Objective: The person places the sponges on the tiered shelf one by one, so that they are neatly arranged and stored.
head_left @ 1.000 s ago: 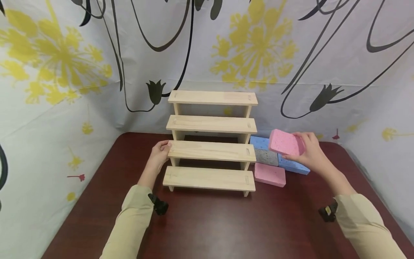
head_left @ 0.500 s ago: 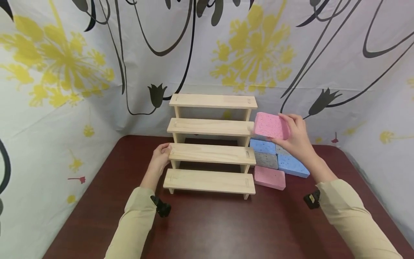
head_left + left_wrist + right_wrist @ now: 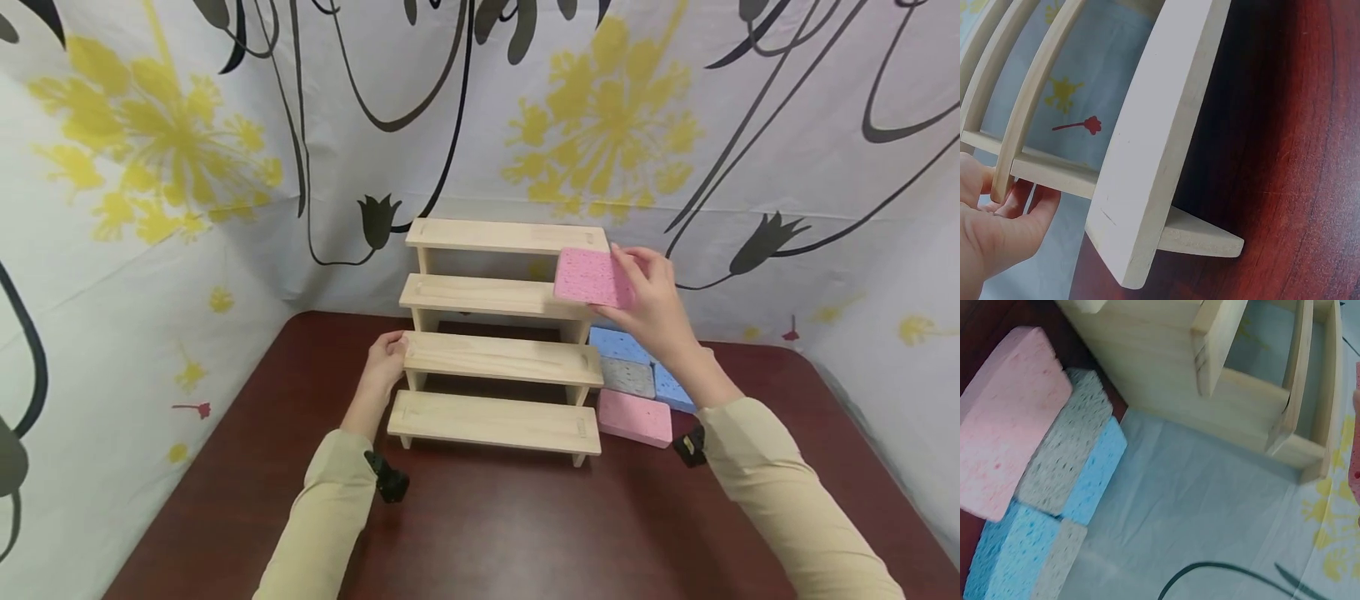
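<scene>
A four-step wooden display rack (image 3: 495,417) stands on the table against the backdrop. At its left side my left hand (image 3: 382,368) grips the end of the second step from the bottom; in the left wrist view the fingers (image 3: 1041,209) curl under that board. My right hand (image 3: 651,307) pinches a pink sponge (image 3: 588,277) between thumb and fingers. The sponge is raised, overlapping the right end of the upper two steps in the head view. Only a sliver of it shows at the right edge of the right wrist view.
Beside the rack's right side lie another pink sponge (image 3: 634,418), a grey sponge (image 3: 628,377) and blue sponges (image 3: 618,342), partly hidden by my right forearm. A further grey sponge (image 3: 1060,559) shows in the right wrist view. Patterned cloth (image 3: 480,175) hangs close behind the rack.
My right hand has carried the pink sponge up and to the left, from above the other sponges to the rack's upper steps. My left hand keeps its hold on the rack.
</scene>
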